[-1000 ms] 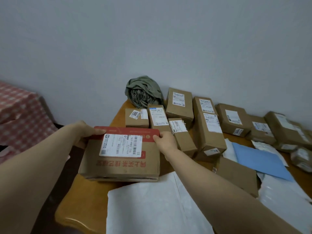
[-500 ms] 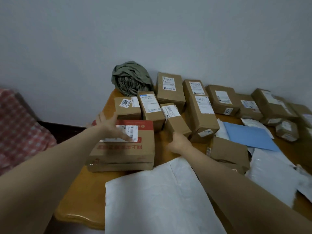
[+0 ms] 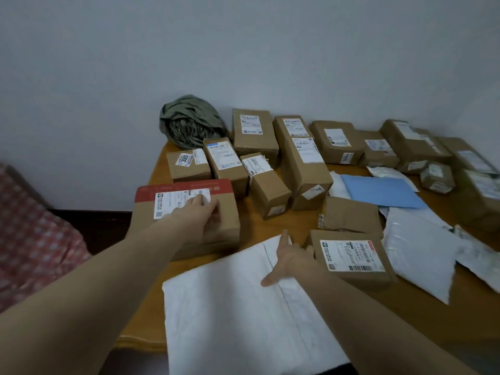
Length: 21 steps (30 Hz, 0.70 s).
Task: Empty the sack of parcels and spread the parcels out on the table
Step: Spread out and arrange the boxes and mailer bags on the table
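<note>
A cardboard box with a red band [image 3: 224,223] lies on the wooden table [image 3: 151,307] at its left side. My left hand [image 3: 198,209] rests flat on top of it, fingers over the white label, not gripping. My right hand [image 3: 288,259] lies with spread fingers on a large white mailer bag [image 3: 230,320] at the table's front, its far side against a labelled brown box [image 3: 351,259]. The grey-green sack [image 3: 189,121] sits crumpled at the back left corner against the wall. Several brown parcels [image 3: 305,169] fill the back of the table.
A blue envelope [image 3: 381,190] and white plastic mailers [image 3: 416,250] lie at the right. The wall runs directly behind the parcels. A red checked cloth [image 3: 32,239] covers something to the left, with a dark gap between it and the table's left edge.
Both hands let go of the red-banded box after setting it down. My left hand moved onto its top. My right hand drew back onto the white mailer bag.
</note>
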Available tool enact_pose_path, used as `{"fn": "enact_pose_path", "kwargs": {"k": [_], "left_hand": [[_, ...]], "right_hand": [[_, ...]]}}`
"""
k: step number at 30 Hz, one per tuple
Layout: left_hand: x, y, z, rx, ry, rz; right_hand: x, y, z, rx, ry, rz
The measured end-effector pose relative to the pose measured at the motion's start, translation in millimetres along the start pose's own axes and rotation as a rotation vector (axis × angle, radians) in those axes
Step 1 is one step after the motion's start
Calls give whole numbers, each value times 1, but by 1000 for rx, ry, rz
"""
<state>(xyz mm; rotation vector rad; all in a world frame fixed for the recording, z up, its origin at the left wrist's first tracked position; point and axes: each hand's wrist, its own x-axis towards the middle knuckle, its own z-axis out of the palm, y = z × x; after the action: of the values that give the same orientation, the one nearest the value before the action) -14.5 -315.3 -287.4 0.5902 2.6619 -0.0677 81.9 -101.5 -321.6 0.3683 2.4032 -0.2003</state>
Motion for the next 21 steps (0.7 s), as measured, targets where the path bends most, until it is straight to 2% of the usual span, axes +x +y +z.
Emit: {"fn": "enact_pose_path", "kwargs": {"k": [4,8,9,11,13,15,17,21], "left_hand": [[-9,5,9,-42,63,-45],[-29,22,15,-39,307,197],[-32,29,18,-43,280,247],[-31,46,31,-81,117,243],[-26,62,49,-123,-98,138],[-19,75,69,-179,-244,41],[-17,78,83,-268,-300,-19],[-18,91,84,-355,-271,-72]], "right_hand": [[-6,-3,10,65,15,6],[-10,-6,14,174,16,6],[-9,-5,16,200,25,13],[-9,0,18,258,48,15],[-13,7,17,330,66,-7],[-18,18,17,404,89,-37],[-24,20,16,455,102,-119],[-32,44,23,537,170,-194]]}}
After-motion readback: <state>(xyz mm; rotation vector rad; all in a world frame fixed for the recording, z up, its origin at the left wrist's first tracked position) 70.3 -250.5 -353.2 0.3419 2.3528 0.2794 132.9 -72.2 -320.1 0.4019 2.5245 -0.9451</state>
